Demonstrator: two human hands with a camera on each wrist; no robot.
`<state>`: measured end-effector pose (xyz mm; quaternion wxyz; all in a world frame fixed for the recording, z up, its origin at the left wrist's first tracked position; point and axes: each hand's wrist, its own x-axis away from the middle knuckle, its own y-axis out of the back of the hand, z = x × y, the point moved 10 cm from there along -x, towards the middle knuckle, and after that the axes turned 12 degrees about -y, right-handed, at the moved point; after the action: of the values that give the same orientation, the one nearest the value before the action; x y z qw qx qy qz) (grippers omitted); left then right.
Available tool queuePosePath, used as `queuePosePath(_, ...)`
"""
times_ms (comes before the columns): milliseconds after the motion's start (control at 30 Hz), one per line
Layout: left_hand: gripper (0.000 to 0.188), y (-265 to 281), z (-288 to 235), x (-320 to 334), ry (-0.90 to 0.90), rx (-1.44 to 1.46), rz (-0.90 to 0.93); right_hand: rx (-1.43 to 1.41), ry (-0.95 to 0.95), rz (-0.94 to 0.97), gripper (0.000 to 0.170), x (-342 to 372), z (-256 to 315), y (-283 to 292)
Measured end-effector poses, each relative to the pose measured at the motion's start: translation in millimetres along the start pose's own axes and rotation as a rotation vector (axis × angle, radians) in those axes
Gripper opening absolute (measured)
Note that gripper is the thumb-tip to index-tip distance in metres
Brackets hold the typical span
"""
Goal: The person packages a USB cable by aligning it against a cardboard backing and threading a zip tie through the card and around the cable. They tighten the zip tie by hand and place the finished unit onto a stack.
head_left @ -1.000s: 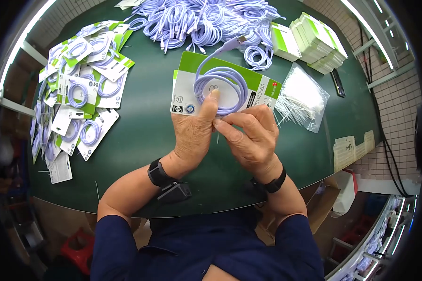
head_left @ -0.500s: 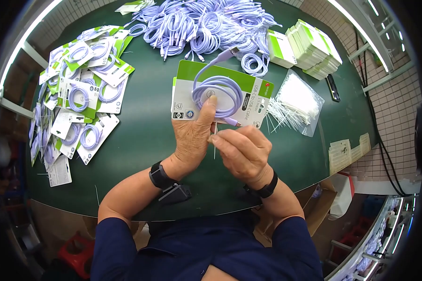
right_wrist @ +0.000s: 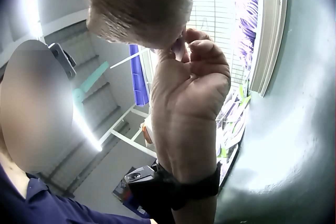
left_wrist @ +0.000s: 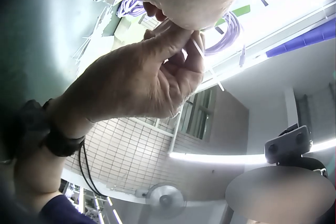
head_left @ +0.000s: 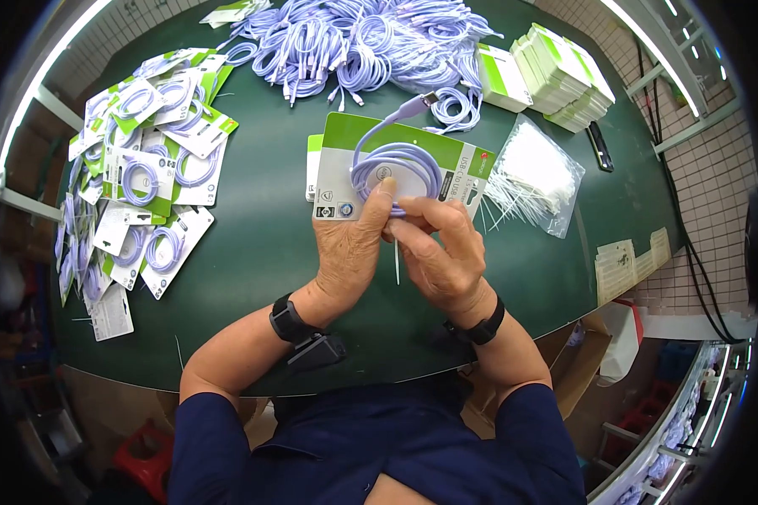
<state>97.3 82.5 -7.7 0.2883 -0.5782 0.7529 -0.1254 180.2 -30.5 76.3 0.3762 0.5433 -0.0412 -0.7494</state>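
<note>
My left hand (head_left: 349, 248) grips a green and white USB-C cable card (head_left: 459, 164), its thumb pressing a coiled lilac cable (head_left: 434, 172) against the front. One plug (head_left: 419, 105) of that cable sticks up past the card's top edge. At the lower edge of the coil, my right hand (head_left: 446, 252) pinches a thin white cable tie (head_left: 397, 268) between thumb and fingers, with its tail pointing down. In the left wrist view the cable tie (left_wrist: 214, 74) crosses the right fingers. The fingers hide where the tie meets the coil.
Carded cables (head_left: 139, 181) are heaped at left on the green table (head_left: 253, 278). Loose lilac cables (head_left: 370, 42) pile up at the back. Stacked cards (head_left: 560, 76) stand back right, near a bag of white cable ties (head_left: 539, 172) and a black cutter (head_left: 600, 145).
My right hand drew down and away from the coil with the cable tie, then came back up to its lower edge. The cable's lower plug, visible half a second ago, is now covered.
</note>
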Motion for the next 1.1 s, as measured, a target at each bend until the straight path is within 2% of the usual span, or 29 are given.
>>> queuePosePath(100,0.026,0,13,5,0.121,-0.015,0.082,0.071,-0.019,-0.05,0.031,-2,-2,3)
queuePosePath(233,0.026,-1,11,5,0.111,0.064,0.073,0.051,-0.086,0.018,0.028,-3,-14,-2)
queuePosePath(367,0.026,4,8,2,0.079,0.019,0.086,-0.107,-0.161,0.093,0.026,-5,-30,-8)
queuePosePath(500,0.027,3,9,2,0.13,-0.001,0.11,-0.217,-0.267,0.173,0.022,-1,-40,-15)
queuePosePath(800,0.021,0,9,-3,0.135,-0.075,0.164,-0.075,-0.117,0.029,0.022,5,-19,-4)
queuePosePath(933,0.017,0,-3,-7,0.04,-0.107,0.155,-0.079,-0.081,-0.016,0.025,7,-8,2)
queuePosePath(1033,0.016,-4,-28,-11,-0.32,-0.484,0.265,-0.075,-0.05,-0.008,0.026,8,-2,1)
queuePosePath(1067,0.016,-5,-29,-12,-0.317,-0.485,0.265,-0.078,-0.048,-0.011,0.027,8,-1,1)
queuePosePath(1100,0.015,-4,-25,-12,-0.233,-0.372,0.248,-0.08,-0.046,-0.015,0.027,7,0,1)
